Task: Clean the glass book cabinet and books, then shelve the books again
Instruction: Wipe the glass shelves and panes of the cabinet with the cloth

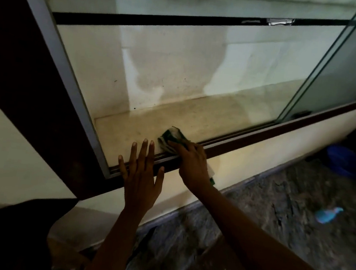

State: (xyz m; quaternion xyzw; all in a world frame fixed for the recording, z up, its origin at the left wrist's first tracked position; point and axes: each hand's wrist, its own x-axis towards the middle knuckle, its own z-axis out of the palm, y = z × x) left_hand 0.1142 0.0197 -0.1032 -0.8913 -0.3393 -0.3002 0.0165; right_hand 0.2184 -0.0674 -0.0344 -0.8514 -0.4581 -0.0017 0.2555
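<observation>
Right hand (191, 162) grips a green-and-white cloth (173, 137) pressed on the cabinet's bottom shelf (197, 117) beside the door track (227, 141), left hand (141, 175) flat and unclenched across that track, so shelf-wiping appears under way, and the next move likely calls for a sweep along the shelf.

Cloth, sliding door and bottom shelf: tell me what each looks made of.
The cloth: soft woven fabric, green and white, since it bunches in folds. The sliding door: clear glass with a greenish edge, see-through and reflective. The bottom shelf: likely a cream laminate or painted board, smooth, dull and stained; uncertain.
</observation>
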